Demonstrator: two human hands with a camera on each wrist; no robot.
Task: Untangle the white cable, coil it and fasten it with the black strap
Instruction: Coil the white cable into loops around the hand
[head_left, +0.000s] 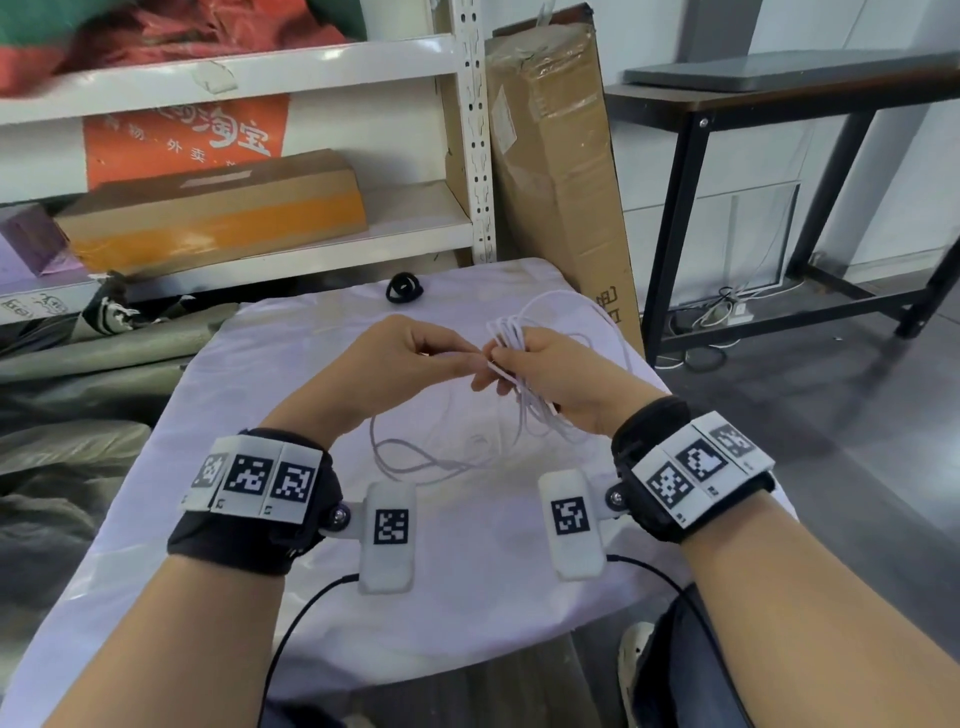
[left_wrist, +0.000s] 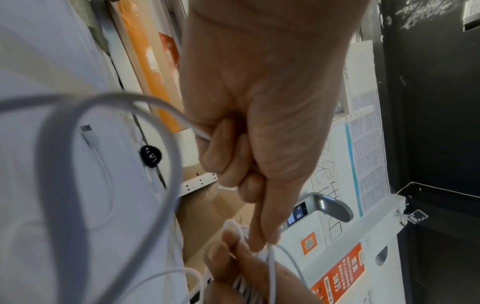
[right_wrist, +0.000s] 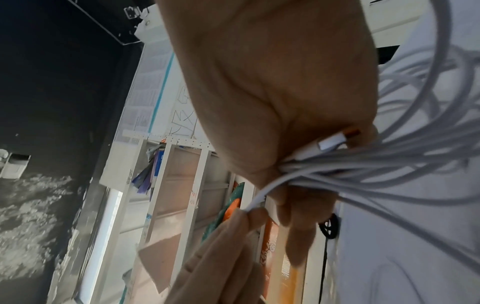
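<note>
Between both hands' fingers, white cable

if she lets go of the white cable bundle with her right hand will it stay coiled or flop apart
Probably flops apart: the white cable looks thin and limp, its free length sagging in loose loops on the cloth-covered table. Only the right hand grips the loops together; the black strap lies unused. It seems light, since the left hand pinches one strand easily.

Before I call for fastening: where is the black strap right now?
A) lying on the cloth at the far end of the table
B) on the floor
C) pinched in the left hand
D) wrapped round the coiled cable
A: the black strap lies untouched on the cloth, beyond both hands, while the right hand holds the cable loops.
</note>
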